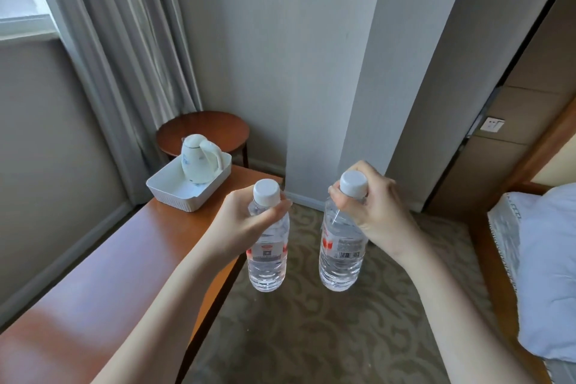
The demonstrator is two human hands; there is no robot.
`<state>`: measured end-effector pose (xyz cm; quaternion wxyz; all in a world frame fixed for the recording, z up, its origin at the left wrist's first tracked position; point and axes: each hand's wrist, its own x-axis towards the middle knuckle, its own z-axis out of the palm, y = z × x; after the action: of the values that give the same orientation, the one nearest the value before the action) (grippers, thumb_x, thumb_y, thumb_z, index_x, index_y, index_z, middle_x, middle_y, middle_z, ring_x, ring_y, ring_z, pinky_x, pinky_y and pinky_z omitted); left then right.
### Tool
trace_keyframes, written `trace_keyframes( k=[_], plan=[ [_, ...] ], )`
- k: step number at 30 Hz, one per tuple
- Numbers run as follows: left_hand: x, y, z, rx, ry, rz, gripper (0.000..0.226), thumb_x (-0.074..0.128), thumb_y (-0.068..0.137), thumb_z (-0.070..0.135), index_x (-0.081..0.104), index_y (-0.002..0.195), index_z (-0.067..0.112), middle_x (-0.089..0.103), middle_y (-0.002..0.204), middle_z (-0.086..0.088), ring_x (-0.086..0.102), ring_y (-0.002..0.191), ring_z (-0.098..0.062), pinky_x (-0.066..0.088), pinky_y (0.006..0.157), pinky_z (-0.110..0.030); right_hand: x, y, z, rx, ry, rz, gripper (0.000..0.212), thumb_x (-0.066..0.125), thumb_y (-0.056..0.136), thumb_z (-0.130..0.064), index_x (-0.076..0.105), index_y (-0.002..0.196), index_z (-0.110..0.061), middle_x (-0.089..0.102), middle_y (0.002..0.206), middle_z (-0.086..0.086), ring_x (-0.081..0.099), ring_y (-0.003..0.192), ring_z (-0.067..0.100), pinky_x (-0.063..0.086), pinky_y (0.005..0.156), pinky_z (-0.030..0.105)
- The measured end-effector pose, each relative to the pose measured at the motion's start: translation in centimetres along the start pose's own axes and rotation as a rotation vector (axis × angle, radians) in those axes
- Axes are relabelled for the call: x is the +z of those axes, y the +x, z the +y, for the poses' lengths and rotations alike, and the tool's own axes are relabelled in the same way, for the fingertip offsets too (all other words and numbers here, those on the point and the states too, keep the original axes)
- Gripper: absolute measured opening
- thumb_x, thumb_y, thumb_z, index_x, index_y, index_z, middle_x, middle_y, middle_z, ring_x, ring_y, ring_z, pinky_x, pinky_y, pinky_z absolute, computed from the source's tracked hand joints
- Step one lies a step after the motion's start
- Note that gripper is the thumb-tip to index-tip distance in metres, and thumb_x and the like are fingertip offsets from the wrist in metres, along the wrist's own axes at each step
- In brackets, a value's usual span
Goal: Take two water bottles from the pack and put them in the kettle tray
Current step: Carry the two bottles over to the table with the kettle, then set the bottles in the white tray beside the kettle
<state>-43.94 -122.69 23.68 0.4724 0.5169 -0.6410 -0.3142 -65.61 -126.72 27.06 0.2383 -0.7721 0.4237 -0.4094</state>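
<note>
I hold two clear water bottles with white caps upright in the air over the carpet. My left hand (246,221) grips the neck of the left bottle (267,262). My right hand (371,209) grips the neck of the right bottle (341,256). The white kettle tray (174,193) sits at the far end of the wooden desk, ahead and left of both hands. A white kettle (201,159) stands in the tray's far right part; the near left part of the tray is bare. The bottle pack is not in view.
The long wooden desk (103,274) runs along the left wall. A round wooden side table (205,128) stands behind the tray, by the grey curtains (124,56). A bed with a white pillow (548,274) is on the right. Patterned carpet (311,337) lies between.
</note>
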Motion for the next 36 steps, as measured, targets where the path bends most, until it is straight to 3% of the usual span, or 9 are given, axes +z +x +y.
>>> trace_keyframes(
  k=[2, 6, 8, 15, 18, 23, 27, 31, 36],
  plan=[
    [0.1, 2.4, -1.0, -0.008, 0.002, 0.039, 0.036, 0.061, 0.08, 0.049, 0.067, 0.089, 0.015, 0.072, 0.087, 0.004, 0.069, 0.087, -0.007, 0.053, 0.069, -0.009, 0.2, 3.0, 1.8, -0.014, 0.008, -0.041, 0.028, 0.061, 0.08, -0.043, 0.047, 0.079, -0.019, 0.066, 0.078, 0.01, 0.06, 0.071, 0.024, 0.051, 0.063, 0.041],
    [-0.1, 6.8, -3.2, -0.046, 0.054, 0.106, 0.024, 0.064, 0.082, 0.046, 0.067, 0.088, 0.023, 0.07, 0.089, 0.012, 0.068, 0.09, -0.003, 0.051, 0.067, -0.005, 1.4, 8.4, 5.0, -0.029, 0.025, -0.143, 0.027, 0.061, 0.078, -0.045, 0.048, 0.082, -0.022, 0.067, 0.081, 0.006, 0.061, 0.072, 0.017, 0.048, 0.059, 0.021],
    [-0.3, 9.0, -4.7, -0.067, 0.053, 0.123, 0.02, 0.064, 0.082, 0.046, 0.067, 0.087, 0.027, 0.07, 0.09, 0.013, 0.068, 0.09, -0.003, 0.051, 0.067, -0.005, 2.4, 11.0, 6.6, -0.035, 0.035, -0.193, 0.027, 0.063, 0.079, -0.043, 0.049, 0.082, -0.021, 0.066, 0.081, 0.004, 0.06, 0.072, 0.016, 0.048, 0.06, 0.023],
    [-2.0, 15.5, -11.4, -0.147, 0.047, 0.225, 0.036, 0.061, 0.073, 0.063, 0.066, 0.087, 0.031, 0.069, 0.091, 0.019, 0.067, 0.091, 0.001, 0.049, 0.062, -0.005, 8.6, 19.7, 11.3, -0.082, 0.036, -0.358, 0.029, 0.062, 0.081, -0.041, 0.052, 0.089, -0.016, 0.066, 0.085, 0.005, 0.062, 0.078, 0.019, 0.053, 0.068, 0.033],
    [-3.0, 17.8, -15.2, -0.194, 0.02, 0.256, 0.038, 0.062, 0.072, 0.065, 0.067, 0.089, 0.031, 0.069, 0.093, 0.02, 0.066, 0.094, 0.0, 0.05, 0.069, -0.01, 12.2, 23.5, 13.3, -0.085, 0.03, -0.394, 0.026, 0.064, 0.081, -0.04, 0.053, 0.089, -0.017, 0.067, 0.086, 0.003, 0.063, 0.079, 0.016, 0.052, 0.068, 0.028],
    [-4.7, 20.9, -20.9, -0.304, 0.009, 0.294, 0.035, 0.065, 0.071, 0.06, 0.069, 0.089, 0.031, 0.07, 0.092, 0.016, 0.064, 0.094, -0.006, 0.054, 0.081, -0.03, 17.9, 29.2, 16.5, -0.088, -0.023, -0.534, 0.03, 0.065, 0.079, -0.044, 0.054, 0.094, -0.021, 0.066, 0.091, -0.003, 0.061, 0.08, 0.006, 0.046, 0.066, 0.017],
    [-5.8, 22.2, -24.7, -0.403, 0.082, 0.343, 0.021, 0.072, 0.074, 0.048, 0.069, 0.09, 0.037, 0.067, 0.098, 0.021, 0.057, 0.105, -0.011, 0.051, 0.089, -0.039, 22.1, 32.4, 18.6, -0.137, -0.098, -0.659, 0.031, 0.065, 0.08, -0.046, 0.05, 0.1, -0.027, 0.064, 0.095, -0.009, 0.058, 0.077, -0.003, 0.039, 0.062, 0.004],
    [-6.7, 22.8, -27.9, -0.488, 0.155, 0.386, 0.028, 0.073, 0.071, 0.052, 0.07, 0.095, 0.038, 0.061, 0.106, 0.025, 0.049, 0.108, -0.001, 0.041, 0.085, -0.022, 26.0, 35.1, 20.7, -0.192, -0.141, -0.772, 0.03, 0.063, 0.081, -0.047, 0.048, 0.099, -0.029, 0.067, 0.103, -0.007, 0.06, 0.081, 0.003, 0.039, 0.062, 0.0],
    [-6.9, 23.2, -31.1, -0.663, 0.159, 0.425, 0.033, 0.077, 0.069, 0.049, 0.07, 0.1, 0.039, 0.051, 0.106, 0.021, 0.049, 0.105, 0.002, 0.038, 0.082, -0.011, 30.9, 37.6, 23.3, -0.272, -0.143, -0.911, 0.032, 0.063, 0.082, -0.046, 0.049, 0.1, -0.024, 0.068, 0.101, -0.003, 0.066, 0.089, 0.014, 0.057, 0.072, 0.019]
  ],
)
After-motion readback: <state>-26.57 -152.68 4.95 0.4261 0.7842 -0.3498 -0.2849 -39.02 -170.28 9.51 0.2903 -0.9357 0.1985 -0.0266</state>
